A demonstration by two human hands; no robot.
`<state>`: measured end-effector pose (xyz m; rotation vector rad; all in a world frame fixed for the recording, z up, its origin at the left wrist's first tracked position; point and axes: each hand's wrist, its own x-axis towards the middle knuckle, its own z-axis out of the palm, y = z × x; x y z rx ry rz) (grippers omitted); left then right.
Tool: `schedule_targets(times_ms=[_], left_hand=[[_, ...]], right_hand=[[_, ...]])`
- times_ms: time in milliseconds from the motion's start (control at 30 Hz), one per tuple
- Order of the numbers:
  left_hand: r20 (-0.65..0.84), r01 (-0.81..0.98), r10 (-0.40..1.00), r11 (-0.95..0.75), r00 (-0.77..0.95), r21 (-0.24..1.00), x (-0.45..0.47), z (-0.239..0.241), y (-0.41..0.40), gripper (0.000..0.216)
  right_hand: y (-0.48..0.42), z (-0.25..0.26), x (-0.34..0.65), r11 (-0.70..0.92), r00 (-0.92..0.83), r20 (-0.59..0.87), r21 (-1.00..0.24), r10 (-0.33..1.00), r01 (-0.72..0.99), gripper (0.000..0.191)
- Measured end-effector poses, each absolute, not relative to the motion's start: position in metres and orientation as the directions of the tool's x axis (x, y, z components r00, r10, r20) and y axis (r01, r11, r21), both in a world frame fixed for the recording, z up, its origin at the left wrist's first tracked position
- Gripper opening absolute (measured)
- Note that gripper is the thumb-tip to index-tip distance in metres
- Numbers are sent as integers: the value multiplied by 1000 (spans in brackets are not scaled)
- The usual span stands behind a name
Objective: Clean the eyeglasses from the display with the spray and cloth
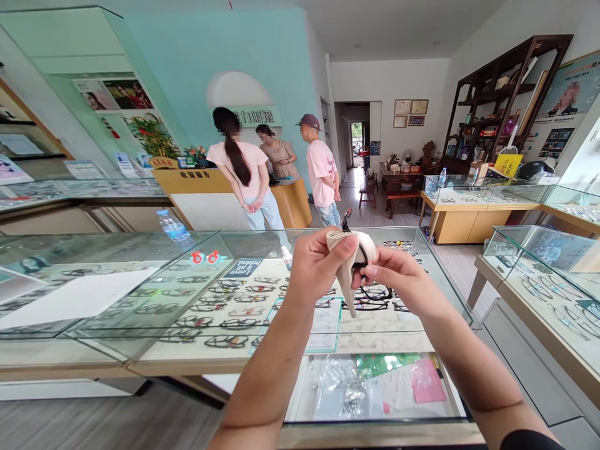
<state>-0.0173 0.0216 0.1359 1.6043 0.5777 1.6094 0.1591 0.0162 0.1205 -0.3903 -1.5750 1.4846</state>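
Observation:
My left hand [315,259] is closed on a cream cleaning cloth [347,275], its thumb pressing on the folded fabric. A pair of dark-framed eyeglasses [360,257] is partly wrapped in the cloth. One temple arm with a reddish tip sticks up above the fabric, and the lens under the thumb is hidden. My right hand [391,272] pinches the dark frame at its right side between thumb and fingers. Both hands are raised above a glass display case [253,369], in which several eyeglasses [227,342] lie in rows.
An open drawer [398,409] with plastic bags and papers lies below my hands. A water bottle [172,226] and white paper [79,297] rest on the glass at left. Several people stand around a wooden counter [293,203] beyond. Another glass case [553,300] stands at right.

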Motion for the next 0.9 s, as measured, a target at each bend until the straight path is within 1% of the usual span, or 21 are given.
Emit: schedule_targets(times_ms=[100,167,233,333,433,500,600,767,900], left_hand=[[633,-180,766,-611,110,770,-21,135,23,59],[630,-178,759,-605,165,776,-25,136,25,57],[612,-176,759,-587,221,791,-30,137,26,54],[596,-173,762,-571,253,803,-34,138,28,44],[566,-216,768,-523,300,824,-31,137,28,35],[551,-260,766,-488,330,833,-26,137,27,35],[563,-293,772,-488,294,822,-19,137,26,40],[554,-294,813,-493,180,819,-14,132,27,48],[598,-294,795,-551,99,781,-12,126,30,50]], right_hand=[[16,122,161,224,-537,378,-917,755,-330,38],[16,123,163,233,-526,378,-918,762,-322,38],[16,124,165,235,-509,377,-917,774,-322,38],[16,124,166,222,-485,371,-915,792,-337,38],[16,125,167,230,-460,380,-908,803,-349,38],[15,125,167,245,-443,394,-902,806,-355,38],[14,125,164,247,-440,397,-900,805,-361,38],[12,121,156,214,-502,381,-909,776,-359,41],[13,119,153,203,-524,381,-909,761,-365,40]])
